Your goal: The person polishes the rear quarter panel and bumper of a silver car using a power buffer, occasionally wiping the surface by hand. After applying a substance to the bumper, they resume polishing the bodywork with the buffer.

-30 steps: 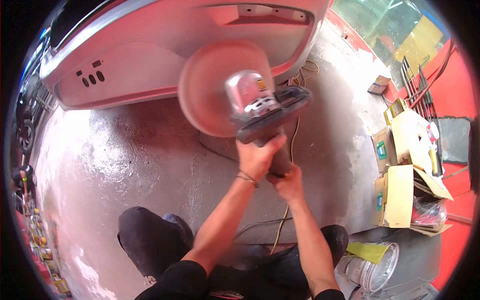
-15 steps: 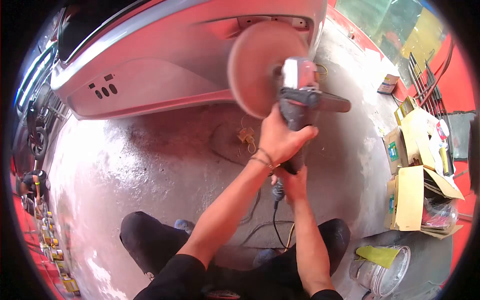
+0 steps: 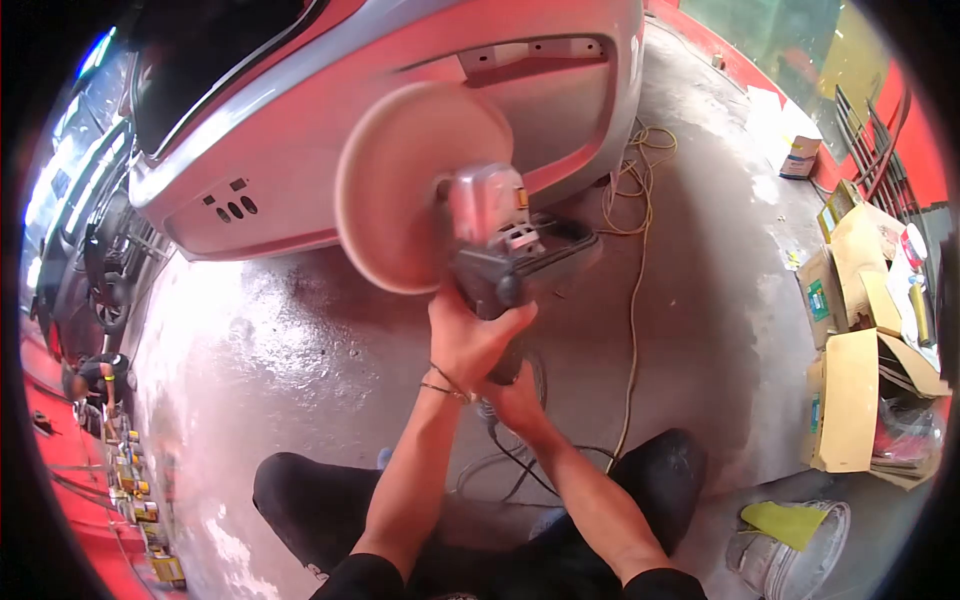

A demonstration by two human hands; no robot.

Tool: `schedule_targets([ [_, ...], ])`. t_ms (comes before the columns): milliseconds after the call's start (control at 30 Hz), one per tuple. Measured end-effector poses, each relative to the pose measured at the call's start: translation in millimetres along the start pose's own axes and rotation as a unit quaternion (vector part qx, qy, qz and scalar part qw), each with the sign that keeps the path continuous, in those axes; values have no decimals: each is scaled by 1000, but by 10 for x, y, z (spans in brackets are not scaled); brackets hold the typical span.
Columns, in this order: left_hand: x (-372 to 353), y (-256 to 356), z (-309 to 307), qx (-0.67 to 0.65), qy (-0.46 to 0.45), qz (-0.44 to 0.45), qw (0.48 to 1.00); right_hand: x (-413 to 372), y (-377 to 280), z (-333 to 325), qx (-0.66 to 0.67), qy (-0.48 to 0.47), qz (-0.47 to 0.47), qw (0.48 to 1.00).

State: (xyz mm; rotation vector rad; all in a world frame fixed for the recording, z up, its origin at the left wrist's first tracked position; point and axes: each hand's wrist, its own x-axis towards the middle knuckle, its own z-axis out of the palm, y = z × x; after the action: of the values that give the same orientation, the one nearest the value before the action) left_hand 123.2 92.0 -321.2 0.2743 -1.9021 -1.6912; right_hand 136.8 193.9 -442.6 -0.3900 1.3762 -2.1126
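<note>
I hold an electric polisher [image 3: 490, 215] with a large round pad [image 3: 400, 190] in front of a pale car body panel [image 3: 310, 165]. The pad faces the panel and looks blurred; whether it touches cannot be told. My left hand [image 3: 465, 340] grips the tool's body just behind its head, thumb along the side. Lower down, my right hand [image 3: 520, 400] is closed round the rear end of the polisher, its fingers partly hidden. A dark side handle [image 3: 560, 250] sticks out to the right. The power cord [image 3: 505, 450] runs down from the tool's rear.
A yellowish cord [image 3: 637, 330] loops over the floor at right. Open cardboard boxes [image 3: 850, 400] and a bucket with a yellow-green cloth [image 3: 790, 522] stand along the right side. Several cans [image 3: 145, 512] line the left wall, with another person [image 3: 100, 380] crouching near them.
Both hands have carried the polisher left and slightly down across the panel, off the recess with its holes. The camera view has shifted a little, showing more of the yellowish cord.
</note>
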Motion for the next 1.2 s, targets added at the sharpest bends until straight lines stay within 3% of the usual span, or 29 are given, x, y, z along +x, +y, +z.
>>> schedule_targets([
  [100, 1, 16, -42, -22, -8, -7, 1000, 66, 161, 79, 33, 7, -6, 999],
  [233, 228, 91, 114, 55, -99, -16, 993, 148, 207, 129, 106, 50, -51, 992],
  [300, 430, -205, 227, 234, -103, 10, 967, 248, 234, 64, 130, 100, -61, 985],
  [333, 486, -146, 316, 251, -122, -14, 960, 292, 273, -2, 141, 129, -60, 980],
  [400, 556, 68, 460, 283, -163, -61, 943, 367, 300, -230, 112, 134, -47, 983],
  [600, 404, 131, 217, 239, -111, -28, 964, 318, 201, -29, 17, 138, -103, 985],
  [667, 340, 40, 35, 113, -63, 33, 991, 320, 170, 145, -53, 107, -100, 988],
  [733, 240, 117, -274, -21, -53, -5, 998, 274, 27, 267, -135, 40, -61, 988],
  [833, 334, 136, -796, -145, -30, 12, 989, 366, -297, 662, -177, 43, -187, 965],
  [867, 316, 319, -840, -188, -21, 18, 982, 348, -443, 737, -232, 51, -163, 957],
  [1033, 271, 218, -1044, -258, 45, 2, 965, 319, -878, 829, -443, 52, -72, 892],
  [1200, 250, 159, -670, -291, 28, 3, 956, 220, -1030, 530, -467, 97, -69, 876],
])
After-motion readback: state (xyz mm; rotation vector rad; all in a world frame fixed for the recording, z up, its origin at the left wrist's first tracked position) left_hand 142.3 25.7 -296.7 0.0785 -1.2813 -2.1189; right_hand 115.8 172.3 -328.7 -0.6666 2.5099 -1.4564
